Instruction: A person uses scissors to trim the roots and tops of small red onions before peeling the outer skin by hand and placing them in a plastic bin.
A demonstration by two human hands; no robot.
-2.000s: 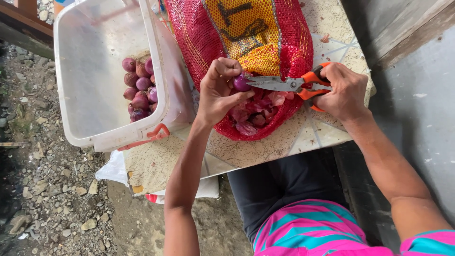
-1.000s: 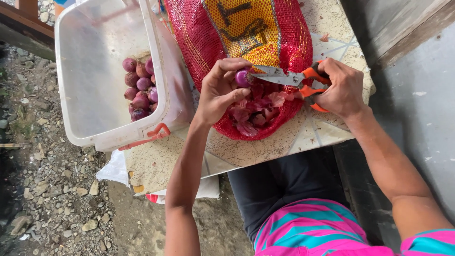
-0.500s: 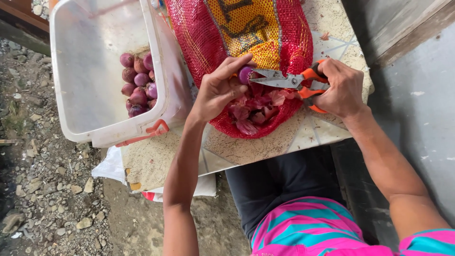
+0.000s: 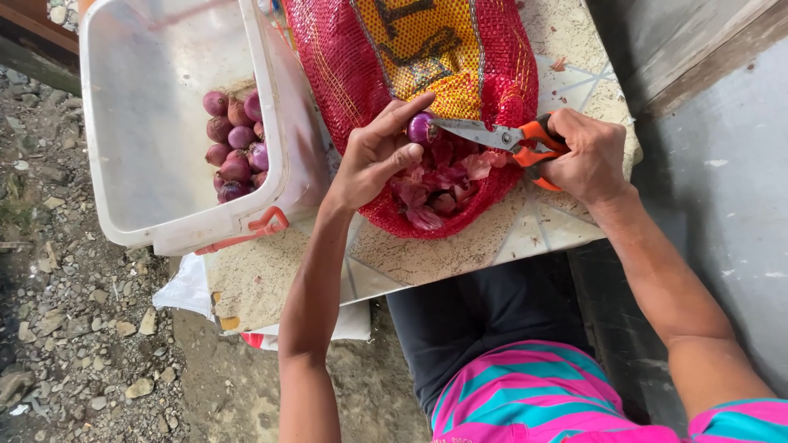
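My left hand [image 4: 376,154] pinches a small purple onion [image 4: 422,129] between thumb and fingers, over the open mouth of a red mesh sack [image 4: 345,66]. My right hand [image 4: 584,156] grips orange-handled scissors [image 4: 501,136]; the metal blades touch the onion's right side. Below the onion, pink-purple onion skins [image 4: 447,184] lie heaped in the sack's mouth.
A white plastic tub [image 4: 148,123] with a red latch stands at the left, holding several peeled purple onions [image 4: 236,148]. Sack and tub rest on a speckled tiled table [image 4: 394,262]. Stony ground lies at the left, a grey wall at the right. My lap is below the table.
The onion has been lifted slightly and turned in my left fingers while the scissors stay against it. The view has shifted a little; the tub and sack are unmoved.
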